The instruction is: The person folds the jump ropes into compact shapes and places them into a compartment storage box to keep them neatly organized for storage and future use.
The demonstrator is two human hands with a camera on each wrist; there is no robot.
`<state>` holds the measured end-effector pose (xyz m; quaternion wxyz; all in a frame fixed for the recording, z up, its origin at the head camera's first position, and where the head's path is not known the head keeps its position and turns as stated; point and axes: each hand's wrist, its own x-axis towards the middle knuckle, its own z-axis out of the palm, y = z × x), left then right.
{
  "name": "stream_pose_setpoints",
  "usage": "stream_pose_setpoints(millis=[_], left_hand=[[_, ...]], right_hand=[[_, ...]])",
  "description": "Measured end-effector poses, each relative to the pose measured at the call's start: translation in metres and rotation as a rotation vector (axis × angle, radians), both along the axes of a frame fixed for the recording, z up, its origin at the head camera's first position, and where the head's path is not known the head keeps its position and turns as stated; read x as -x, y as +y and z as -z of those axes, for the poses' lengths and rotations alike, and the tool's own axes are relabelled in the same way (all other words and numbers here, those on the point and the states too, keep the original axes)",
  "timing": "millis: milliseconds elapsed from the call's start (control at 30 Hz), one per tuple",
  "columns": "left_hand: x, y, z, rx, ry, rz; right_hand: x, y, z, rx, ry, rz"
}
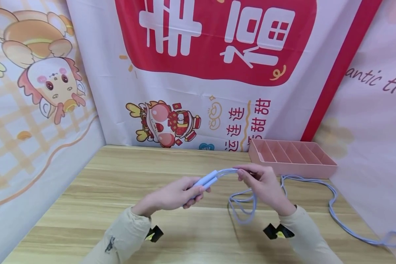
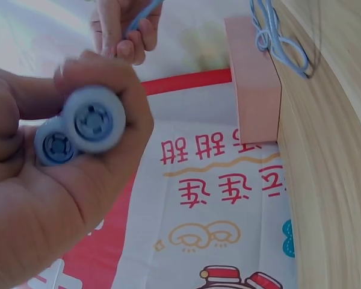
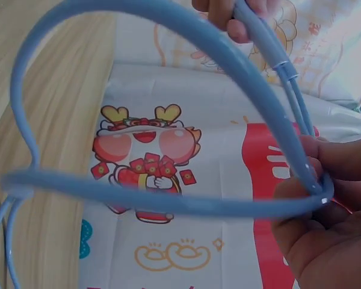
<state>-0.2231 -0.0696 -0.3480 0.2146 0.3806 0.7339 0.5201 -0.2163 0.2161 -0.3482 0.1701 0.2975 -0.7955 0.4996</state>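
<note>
Both light blue handles (image 1: 208, 178) of a jump rope lie side by side in my left hand (image 1: 179, 193), which grips them above the wooden table. Their round, slotted ends (image 2: 94, 118) face the camera in the left wrist view. My right hand (image 1: 264, 185) pinches the blue cord (image 1: 227, 171) a short way beyond the handles. From those fingers a loop of cord (image 3: 168, 201) hangs large in the right wrist view. More cord (image 1: 331, 205) trails over the table's right side.
A pink box with several compartments (image 1: 300, 170) stands at the table's back right, beside the cord. Printed cloths (image 1: 198, 88) hang behind the wooden table (image 1: 135, 165) and at both sides.
</note>
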Motion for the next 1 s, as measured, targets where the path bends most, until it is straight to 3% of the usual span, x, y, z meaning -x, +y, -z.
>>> stream_pose_setpoints(millis=[300, 567, 733, 900, 1000], left_hand=[[0.0, 0.002, -0.005, -0.166, -0.012, -0.176], [0.0, 0.005, -0.006, -0.376, -0.113, -0.258], [0.001, 0.005, -0.002, -0.385, -0.134, -0.255], [0.0, 0.013, 0.006, -0.338, -0.101, -0.162], [-0.002, 0.02, 0.01, -0.331, -0.104, -0.143]], right_hand=[[0.006, 0.006, 0.001, 0.014, -0.135, -0.004], [0.01, 0.006, 0.0, -0.02, -0.229, -0.102], [0.009, 0.005, 0.001, -0.023, -0.232, -0.116], [0.003, 0.001, 0.001, 0.054, -0.247, -0.112], [0.0, -0.003, 0.001, 0.101, -0.259, -0.13]])
